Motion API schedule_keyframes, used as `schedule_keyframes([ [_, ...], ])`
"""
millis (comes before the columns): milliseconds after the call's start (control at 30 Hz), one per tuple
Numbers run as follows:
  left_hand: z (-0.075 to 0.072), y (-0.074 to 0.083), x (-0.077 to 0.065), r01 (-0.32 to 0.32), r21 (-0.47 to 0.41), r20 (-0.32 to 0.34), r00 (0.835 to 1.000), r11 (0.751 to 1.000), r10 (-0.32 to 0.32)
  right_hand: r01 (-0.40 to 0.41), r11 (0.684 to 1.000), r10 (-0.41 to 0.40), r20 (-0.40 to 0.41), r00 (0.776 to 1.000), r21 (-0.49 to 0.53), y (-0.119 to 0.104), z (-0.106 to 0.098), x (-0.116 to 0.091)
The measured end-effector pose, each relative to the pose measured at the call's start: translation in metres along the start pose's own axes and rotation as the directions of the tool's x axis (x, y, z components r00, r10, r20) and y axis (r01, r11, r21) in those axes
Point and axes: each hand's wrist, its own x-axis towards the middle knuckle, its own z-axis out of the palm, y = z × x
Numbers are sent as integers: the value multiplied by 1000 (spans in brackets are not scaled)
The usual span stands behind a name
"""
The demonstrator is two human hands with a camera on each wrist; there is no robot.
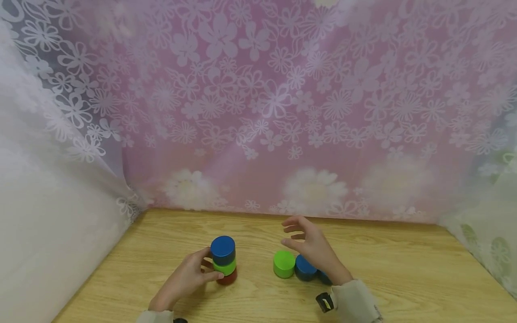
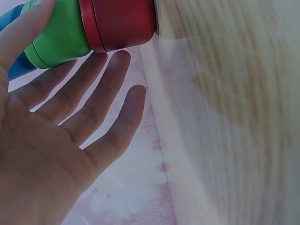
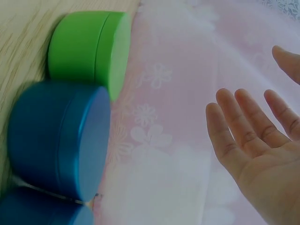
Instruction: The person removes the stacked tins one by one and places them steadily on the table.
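Note:
A stack of three round lidded tins stands upright on the table: a blue tin [image 1: 223, 251] on top, a green tin [image 1: 225, 268] in the middle, a red tin [image 2: 122, 26] at the bottom. My left hand [image 1: 186, 277] holds the stack from the left, thumb and fingers on opposite sides about the green tin. The lower fingers spread loosely near the red one. Over a separate row of tins hovers my right hand [image 1: 313, 246], fingers loosely bent, nothing in it. Below it sit another green tin [image 3: 82, 49], a blue tin [image 3: 51, 136] and a further blue tin [image 3: 37, 208], partly hidden by the wrist in the head view.
The tins stand on a light wood-grain table [image 1: 404, 269]. A pink flowered curtain [image 1: 258, 134] hangs along its back edge, with pale cloth [image 1: 52, 202] on the left and more flowered cloth [image 1: 492, 215] on the right.

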Motion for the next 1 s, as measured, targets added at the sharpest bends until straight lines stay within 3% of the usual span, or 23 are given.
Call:
schedule_keyframes([
  [367,-1,0,0,-24,6,23,999,1000,24,49,998,-50,44,998,32,-4,15,5],
  [667,0,0,0,-65,21,35,997,998,64,44,998,-48,78,996,50,-9,28,7],
  [1000,-1,2,-1,-35,34,23,999,999,34,32,995,-43,120,992,93,-10,44,12],
])
